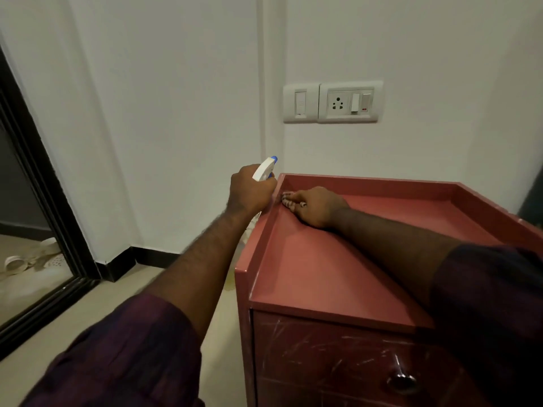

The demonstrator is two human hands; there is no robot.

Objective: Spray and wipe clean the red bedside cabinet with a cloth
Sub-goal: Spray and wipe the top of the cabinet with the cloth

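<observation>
While left hand (249, 190) grips white plastic spray bottle (264, 169), right hand (314, 205) presses glossy red cabinet (308, 274).

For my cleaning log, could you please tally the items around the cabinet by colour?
Red: 1, the bedside cabinet
White: 3, the spray bottle held by the left hand, the single switch plate and the socket plate
Black: 1, the mirror frame
Total: 5

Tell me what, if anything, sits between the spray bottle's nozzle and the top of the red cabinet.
Only the raised left rim of the cabinet. The left hand holds the spray bottle just outside that rim, near the back left corner. The right hand lies on the top there, inside the rim.
</observation>
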